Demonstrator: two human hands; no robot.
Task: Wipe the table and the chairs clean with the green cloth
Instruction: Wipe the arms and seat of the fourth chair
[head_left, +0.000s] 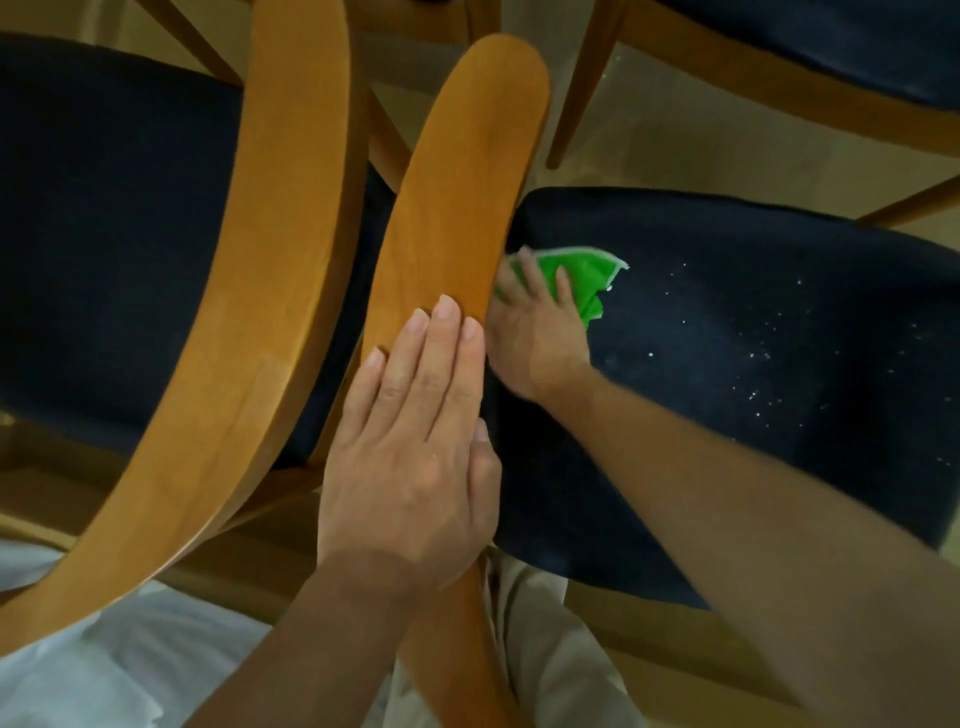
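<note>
My left hand (415, 447) rests flat, fingers straight, on the curved wooden backrest (457, 197) of the chair in front of me. My right hand (535, 332) reaches past the backrest and presses the green cloth (582, 280) onto the dark blue seat (753, 364); its fingers lie spread over the cloth. Part of the cloth is hidden under the hand and behind the backrest. White crumbs (758, 353) are scattered over the seat to the right of the cloth.
A second chair stands at the left with its own wooden backrest (249, 312) and dark seat (114, 218). A third chair's dark seat (831, 47) and wooden legs show at the top right. Beige floor (675, 145) lies between them.
</note>
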